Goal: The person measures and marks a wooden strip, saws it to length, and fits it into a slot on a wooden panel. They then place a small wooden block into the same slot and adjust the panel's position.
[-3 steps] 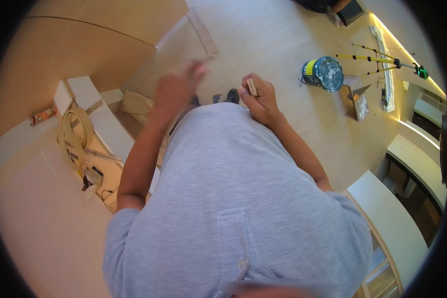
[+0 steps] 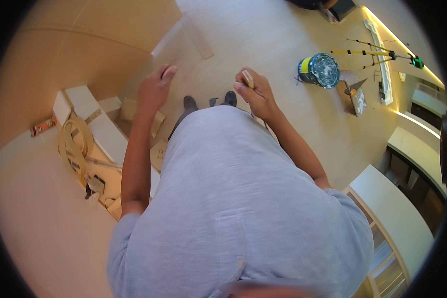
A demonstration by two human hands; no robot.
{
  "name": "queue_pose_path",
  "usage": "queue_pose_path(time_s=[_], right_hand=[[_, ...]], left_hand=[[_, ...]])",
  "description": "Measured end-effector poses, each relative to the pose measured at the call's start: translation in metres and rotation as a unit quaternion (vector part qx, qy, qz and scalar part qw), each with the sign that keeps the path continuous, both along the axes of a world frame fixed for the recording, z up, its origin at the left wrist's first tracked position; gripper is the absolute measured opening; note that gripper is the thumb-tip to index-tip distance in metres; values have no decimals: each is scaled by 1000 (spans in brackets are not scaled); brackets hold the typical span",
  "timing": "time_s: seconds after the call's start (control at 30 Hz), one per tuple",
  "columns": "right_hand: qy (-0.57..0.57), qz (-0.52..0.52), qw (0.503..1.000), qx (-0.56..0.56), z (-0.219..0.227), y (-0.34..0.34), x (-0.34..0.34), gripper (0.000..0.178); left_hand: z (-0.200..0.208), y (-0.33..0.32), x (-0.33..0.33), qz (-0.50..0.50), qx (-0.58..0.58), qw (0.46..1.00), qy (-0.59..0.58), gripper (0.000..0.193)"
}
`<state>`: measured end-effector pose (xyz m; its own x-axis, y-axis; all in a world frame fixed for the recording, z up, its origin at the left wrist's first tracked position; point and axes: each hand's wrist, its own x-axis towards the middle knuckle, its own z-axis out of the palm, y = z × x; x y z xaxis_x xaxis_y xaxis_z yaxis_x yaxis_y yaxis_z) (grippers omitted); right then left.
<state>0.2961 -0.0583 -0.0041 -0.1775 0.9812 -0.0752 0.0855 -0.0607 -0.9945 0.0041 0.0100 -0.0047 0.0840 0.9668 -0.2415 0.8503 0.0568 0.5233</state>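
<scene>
In the head view: holding a small pale piece [image 2: 248, 79] in the right hand [image 2: 259, 99], closed around it with one end poking out by the thumb — raised above the floor [image 2: 283, 35], not set against any surface. Holding the left hand [image 2: 153, 93] curled, well apart from the right; cannot tell whether clasping anything. To the left, near: coiled pale strips [image 2: 88, 136] beside a white panel [image 2: 107, 131]. To the right, farther off: a paint-smeared bucket [image 2: 327, 70] and a yellow-legged tripod [image 2: 367, 53], both untouched. Judging progress: piece gripped, not applied to anything — cannot judge the share of work done or left.
</scene>
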Motion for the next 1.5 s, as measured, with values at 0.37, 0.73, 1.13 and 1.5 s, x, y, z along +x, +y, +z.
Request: queue_pose_path(time_s=[0.37, 0.73, 1.13, 1.5], right_hand=[[384, 207, 869, -234, -52, 109, 44, 20], [268, 73, 938, -207, -91, 143, 26, 33], [122, 164, 969, -139, -52, 112, 5, 37], [11, 132, 991, -24, -37, 81, 3, 53]], left_hand=[[-13, 7, 38, -10, -42, 967, -250, 42], [-58, -7, 20, 14, -76, 967, -242, 40], [-5, 2, 48, 16, 5, 958, -285, 50], [19, -4, 63, -110, 83, 973, -184, 48]])
